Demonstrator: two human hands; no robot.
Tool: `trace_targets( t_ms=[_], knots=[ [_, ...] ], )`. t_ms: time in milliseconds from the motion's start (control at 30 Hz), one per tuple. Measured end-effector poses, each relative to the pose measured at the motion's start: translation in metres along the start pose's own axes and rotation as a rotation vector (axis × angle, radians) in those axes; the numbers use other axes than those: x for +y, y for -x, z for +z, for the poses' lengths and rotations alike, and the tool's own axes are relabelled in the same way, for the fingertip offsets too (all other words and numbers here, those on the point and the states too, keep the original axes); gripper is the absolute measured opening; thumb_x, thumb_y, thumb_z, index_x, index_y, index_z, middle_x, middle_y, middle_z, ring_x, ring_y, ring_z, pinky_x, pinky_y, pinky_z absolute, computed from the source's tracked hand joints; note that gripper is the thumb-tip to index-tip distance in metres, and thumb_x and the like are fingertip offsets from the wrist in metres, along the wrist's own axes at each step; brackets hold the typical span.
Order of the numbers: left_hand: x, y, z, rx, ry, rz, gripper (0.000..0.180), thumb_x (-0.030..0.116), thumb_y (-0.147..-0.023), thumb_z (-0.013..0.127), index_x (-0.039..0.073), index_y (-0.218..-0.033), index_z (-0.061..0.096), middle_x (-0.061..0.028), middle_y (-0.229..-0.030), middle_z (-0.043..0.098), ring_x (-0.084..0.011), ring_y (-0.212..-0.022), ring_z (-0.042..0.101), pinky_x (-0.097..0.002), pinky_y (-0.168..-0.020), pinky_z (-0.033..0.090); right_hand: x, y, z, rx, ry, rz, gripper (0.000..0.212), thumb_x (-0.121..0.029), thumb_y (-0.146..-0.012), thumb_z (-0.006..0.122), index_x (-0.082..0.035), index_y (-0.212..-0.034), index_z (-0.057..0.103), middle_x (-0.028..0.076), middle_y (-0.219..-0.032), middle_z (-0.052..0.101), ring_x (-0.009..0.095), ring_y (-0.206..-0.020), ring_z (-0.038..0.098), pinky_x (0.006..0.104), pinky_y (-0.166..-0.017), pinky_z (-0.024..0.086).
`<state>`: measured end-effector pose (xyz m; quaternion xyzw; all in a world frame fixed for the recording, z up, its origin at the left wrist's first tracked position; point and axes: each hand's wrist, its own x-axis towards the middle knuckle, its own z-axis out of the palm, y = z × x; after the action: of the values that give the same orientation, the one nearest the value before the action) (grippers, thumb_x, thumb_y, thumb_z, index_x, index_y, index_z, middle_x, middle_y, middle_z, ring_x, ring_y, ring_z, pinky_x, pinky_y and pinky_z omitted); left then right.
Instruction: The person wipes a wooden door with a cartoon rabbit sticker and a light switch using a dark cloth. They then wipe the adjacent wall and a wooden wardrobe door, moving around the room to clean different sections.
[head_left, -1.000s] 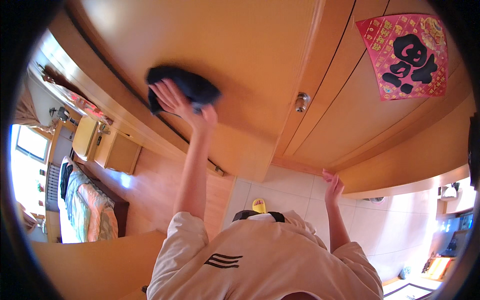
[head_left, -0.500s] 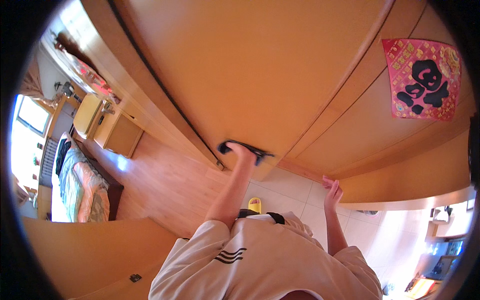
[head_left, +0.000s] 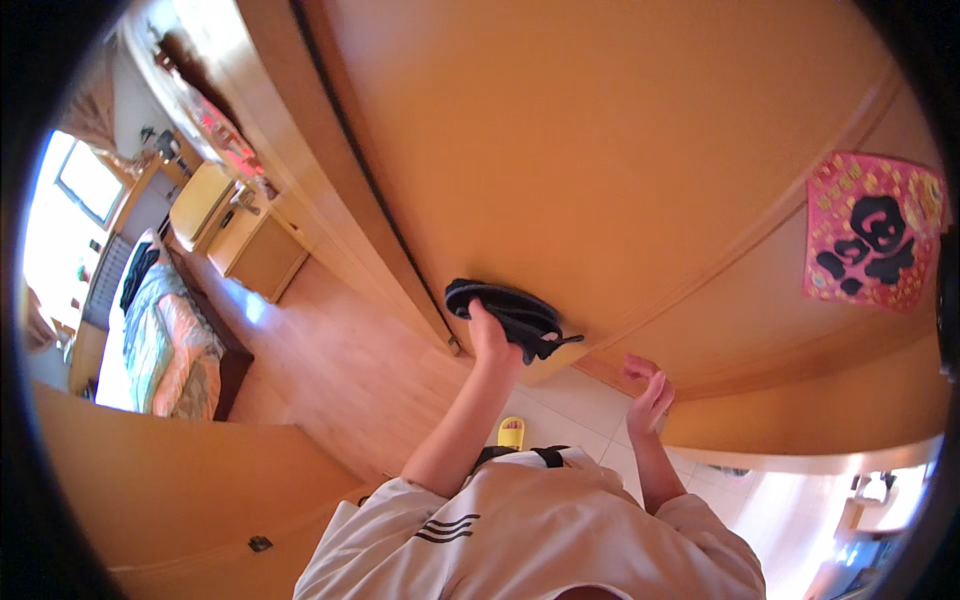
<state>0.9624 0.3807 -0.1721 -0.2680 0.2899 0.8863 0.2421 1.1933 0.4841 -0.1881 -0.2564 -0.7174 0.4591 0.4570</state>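
Observation:
My left hand [head_left: 492,338] grips a dark blue cloth [head_left: 510,308] and presses it flat against the lower part of a large orange-brown wooden door [head_left: 620,150], close to its bottom edge. My right hand [head_left: 648,392] is raised beside it, fingers spread and holding nothing, hovering near the same door's lower edge. Both forearms rise from a white short-sleeved shirt [head_left: 530,530] at the bottom of the picture.
A red square paper decoration with a black character [head_left: 872,232] hangs on the door panel at right. A yellow slipper [head_left: 511,432] lies on pale floor tiles. At left are a wooden floor [head_left: 330,370], a bed with bedding [head_left: 160,340], a low cabinet [head_left: 262,250] and a bright window [head_left: 85,180].
My left hand has dragged the cloth down the door from high up to near its bottom edge. My right hand has stayed open in about the same place.

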Motion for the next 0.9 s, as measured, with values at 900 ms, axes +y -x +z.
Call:
trace_targets(
  t_ms=[900],
  knots=[
    [0.155,0.124,-0.075,-0.366,-0.795,0.440,0.035,0.009,-0.088,0.067,0.000,-0.120,0.056,-0.0030,-0.108,0.063,-0.0116,-0.104,0.056,-0.0305,-0.092,0.046,-0.067,-0.057,0.207,-1.334,-0.585,0.568,0.047,-0.005,-0.082,0.070,0.002,-0.125,0.051,0.010,-0.123,0.058,0.020,-0.116,0.053,0.0352,-0.102,0.039]
  ],
)
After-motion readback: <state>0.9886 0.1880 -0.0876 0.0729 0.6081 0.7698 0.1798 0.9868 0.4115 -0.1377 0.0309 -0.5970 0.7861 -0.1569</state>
